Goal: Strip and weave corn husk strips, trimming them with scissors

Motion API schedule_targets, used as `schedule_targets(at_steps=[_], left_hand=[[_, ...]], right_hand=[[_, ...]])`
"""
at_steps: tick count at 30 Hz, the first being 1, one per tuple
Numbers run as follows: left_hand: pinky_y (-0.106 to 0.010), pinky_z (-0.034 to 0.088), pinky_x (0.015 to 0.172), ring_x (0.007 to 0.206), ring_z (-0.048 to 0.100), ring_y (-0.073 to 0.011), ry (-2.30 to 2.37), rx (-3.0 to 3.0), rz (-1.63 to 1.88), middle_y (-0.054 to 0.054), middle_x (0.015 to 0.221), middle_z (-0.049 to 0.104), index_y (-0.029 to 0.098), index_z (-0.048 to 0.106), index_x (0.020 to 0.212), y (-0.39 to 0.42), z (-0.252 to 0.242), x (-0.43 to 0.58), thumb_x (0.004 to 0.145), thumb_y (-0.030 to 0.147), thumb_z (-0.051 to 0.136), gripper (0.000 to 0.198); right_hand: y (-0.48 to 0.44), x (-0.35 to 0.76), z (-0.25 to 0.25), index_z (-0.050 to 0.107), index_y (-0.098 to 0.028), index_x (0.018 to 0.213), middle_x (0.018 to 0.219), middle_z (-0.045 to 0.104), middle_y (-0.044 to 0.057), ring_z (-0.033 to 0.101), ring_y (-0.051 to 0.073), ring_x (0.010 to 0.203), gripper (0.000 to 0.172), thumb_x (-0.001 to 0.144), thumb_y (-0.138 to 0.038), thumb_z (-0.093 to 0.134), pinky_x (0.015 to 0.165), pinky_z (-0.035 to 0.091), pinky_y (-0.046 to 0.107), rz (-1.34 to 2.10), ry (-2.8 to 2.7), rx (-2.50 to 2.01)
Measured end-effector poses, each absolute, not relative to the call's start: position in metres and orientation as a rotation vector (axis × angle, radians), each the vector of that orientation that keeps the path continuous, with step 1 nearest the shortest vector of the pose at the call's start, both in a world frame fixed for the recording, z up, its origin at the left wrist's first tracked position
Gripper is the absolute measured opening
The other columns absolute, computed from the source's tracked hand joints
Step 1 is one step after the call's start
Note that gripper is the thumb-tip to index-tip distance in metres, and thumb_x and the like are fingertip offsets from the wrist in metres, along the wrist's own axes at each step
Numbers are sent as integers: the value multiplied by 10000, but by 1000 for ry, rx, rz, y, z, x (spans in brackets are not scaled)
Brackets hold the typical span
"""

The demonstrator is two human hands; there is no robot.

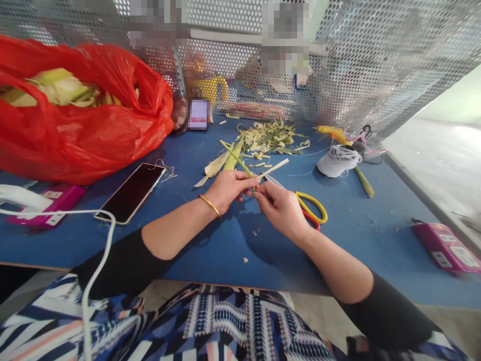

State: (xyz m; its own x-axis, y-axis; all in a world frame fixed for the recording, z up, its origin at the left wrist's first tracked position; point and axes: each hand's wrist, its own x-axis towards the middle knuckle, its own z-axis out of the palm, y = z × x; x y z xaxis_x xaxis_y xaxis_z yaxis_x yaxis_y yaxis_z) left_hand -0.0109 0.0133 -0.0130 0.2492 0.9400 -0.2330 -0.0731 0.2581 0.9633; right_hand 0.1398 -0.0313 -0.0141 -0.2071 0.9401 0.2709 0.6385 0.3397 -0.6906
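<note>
My left hand (232, 189) is closed on a thin green husk strip (236, 157) that slants up and away over the table. Close beside it, my right hand (280, 205) pinches the near end of the strip, the fingertips of both hands almost touching. A pale strip (276, 169) juts out to the right from between the fingers. Scissors with yellow and red handles (313, 206) lie just beyond my right hand, their blades partly hidden by it. Wider pieces of husk (221, 163) rest on the table past my left hand.
A heap of husk scraps (268, 136) lies farther back. At the left are a red plastic bag (86, 135) of husks and a phone (131, 193). A white thread spool (338, 161) and a purple box (447, 248) stand at the right. Perforated metal (240, 60) closes off the back.
</note>
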Motion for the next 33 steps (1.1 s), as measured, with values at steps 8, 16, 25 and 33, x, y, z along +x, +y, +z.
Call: schedule_targets(at_steps=[8, 16, 25, 33], left_hand=[[-226, 321, 444, 524, 542, -93, 1098, 1024, 865, -48, 673, 686, 157, 707, 661, 16, -13, -12, 688, 359, 846, 247], [-206, 296, 406, 492, 548, -91, 1073, 1010, 694, -85, 772, 737, 170, 755, 828, 11, -1, -13, 807, 366, 767, 198], [-202, 275, 387, 444, 505, -61, 1113, 1118, 610, -46, 647, 709, 126, 725, 676, 8, -3, -10, 797, 172, 693, 134], [-209, 307, 394, 424, 540, -80, 1135, 1263, 573, -84, 707, 758, 134, 732, 691, 0, 0, -6, 882, 299, 657, 263]], right_hand=[[-26, 142, -16, 484, -239, 605, 521, 484, -39, 425, 121, 497, 388, 863, -508, 592, 526, 332, 271, 825, -1682, -1416], [-11, 147, -19, 594, -200, 667, 583, 584, -45, 514, 85, 480, 534, 578, -672, 829, 505, 437, 243, 1203, -1055, -1276], [-8, 147, -29, 633, -198, 666, 551, 581, -28, 511, 110, 479, 332, 669, -495, 780, 516, 471, 282, 1010, -1078, -1262], [-1, 166, -14, 726, -218, 939, 947, 676, 58, 629, 206, 883, 236, 777, -389, 705, 825, 501, 374, 209, -1310, -1347]])
